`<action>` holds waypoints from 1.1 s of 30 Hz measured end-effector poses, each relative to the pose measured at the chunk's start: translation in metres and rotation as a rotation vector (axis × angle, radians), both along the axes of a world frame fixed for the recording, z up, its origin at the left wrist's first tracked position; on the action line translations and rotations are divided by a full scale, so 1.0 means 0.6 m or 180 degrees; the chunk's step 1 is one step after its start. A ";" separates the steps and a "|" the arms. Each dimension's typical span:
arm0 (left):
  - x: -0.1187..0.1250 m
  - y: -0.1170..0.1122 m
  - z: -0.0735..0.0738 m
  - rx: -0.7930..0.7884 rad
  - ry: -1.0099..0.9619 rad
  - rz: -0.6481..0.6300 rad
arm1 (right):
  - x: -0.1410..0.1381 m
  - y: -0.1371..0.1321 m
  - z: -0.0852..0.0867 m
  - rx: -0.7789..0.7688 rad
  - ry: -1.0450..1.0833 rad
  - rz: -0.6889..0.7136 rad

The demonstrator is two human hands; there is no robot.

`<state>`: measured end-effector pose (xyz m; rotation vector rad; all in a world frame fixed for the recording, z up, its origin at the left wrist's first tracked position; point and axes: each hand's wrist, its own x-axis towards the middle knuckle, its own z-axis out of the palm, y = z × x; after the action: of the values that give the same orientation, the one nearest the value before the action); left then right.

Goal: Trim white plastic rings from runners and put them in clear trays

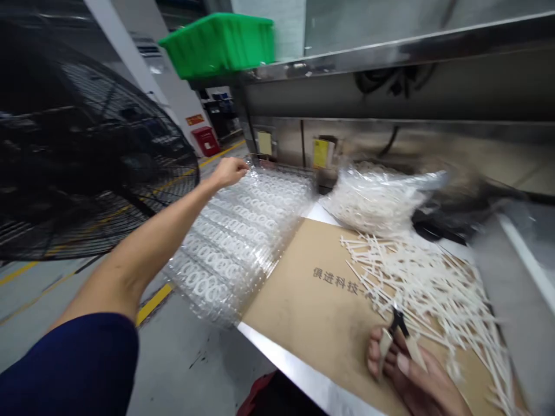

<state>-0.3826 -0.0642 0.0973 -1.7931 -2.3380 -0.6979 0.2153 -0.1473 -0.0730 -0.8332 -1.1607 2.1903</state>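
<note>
Metal-edged bench (295, 365): left hand (231, 171) fingers clamped on clear blister tray (264, 261) of white rings (202, 283); right hand (418, 378) fingers wrapped around nippers (396, 322) beside white sprues (416, 271).

Left hand (231, 171) touches clear tray (243, 231), perhaps gripping — right hand (418, 378) holds nippers (398, 321).

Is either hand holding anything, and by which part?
The right hand holds nippers by their handles. The left hand is at an edge of the clear plastic; grip unclear.
</note>
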 end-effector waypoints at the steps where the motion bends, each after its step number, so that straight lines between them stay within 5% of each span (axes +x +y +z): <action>1: 0.015 -0.006 0.007 0.0023 0.0019 -0.0125 | -0.004 -0.002 0.007 0.0264 0.0102 0.0077; 3: 0.050 -0.012 0.018 0.0105 0.0042 -0.0395 | -0.012 -0.006 0.018 0.1227 0.0160 0.0384; 7: 0.141 -0.006 0.028 0.0097 0.0206 -0.0981 | -0.017 -0.003 0.031 0.1964 0.0034 0.0476; 13: 0.374 -0.006 0.027 -0.0660 0.0947 -0.2527 | -0.016 -0.010 0.034 0.3741 -0.0176 0.0892; 20: 0.608 -0.005 0.030 -0.1236 0.0981 -0.3394 | -0.023 -0.005 0.028 0.5094 -0.0587 0.0955; 25: 0.660 0.054 0.010 -0.1415 0.1310 -0.3281 | -0.021 -0.002 0.033 0.5574 -0.0864 0.0904; 29: 0.665 0.090 -0.045 -0.1530 0.1443 -0.3118 | -0.023 -0.010 0.037 0.5764 -0.1000 0.0981; 33: 0.686 0.080 -0.110 -0.1282 0.1431 -0.3172 | -0.025 -0.017 0.041 0.5838 -0.1092 0.1041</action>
<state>0.0288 -0.0161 0.0314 -2.8958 -1.2557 0.1685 0.2005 -0.1572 -0.0485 -0.0942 -2.6787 0.3510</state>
